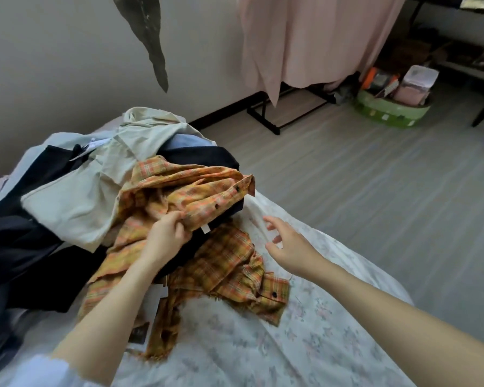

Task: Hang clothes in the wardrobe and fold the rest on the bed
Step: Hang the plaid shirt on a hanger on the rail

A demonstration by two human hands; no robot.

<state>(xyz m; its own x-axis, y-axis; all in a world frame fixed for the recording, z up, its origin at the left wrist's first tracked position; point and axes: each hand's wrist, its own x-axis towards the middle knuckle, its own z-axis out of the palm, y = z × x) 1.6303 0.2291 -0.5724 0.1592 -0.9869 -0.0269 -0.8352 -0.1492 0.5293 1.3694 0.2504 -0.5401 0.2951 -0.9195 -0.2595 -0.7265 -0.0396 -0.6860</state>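
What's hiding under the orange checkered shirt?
A dark garment shows beneath the orange checkered shirt, which the left hand grips. The flowery bedsheet lies under its lower part. Anything deeper is covered.

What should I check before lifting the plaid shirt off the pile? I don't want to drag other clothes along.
1. Left hand grips the plaid shirt: ok, fingers curled round a fold.
2. Right hand has a hold: not ok, it hovers open above the bed sheet, touching nothing.
3. Shirt free of the pile: not ok, part of it runs under the beige garment and it lies across a dark garment.
4. Lower sleeve and cuff free: ok, they lie loose on the sheet.
5. Buttons undone: cannot tell.
6. Hanger at hand: cannot tell, none in view.
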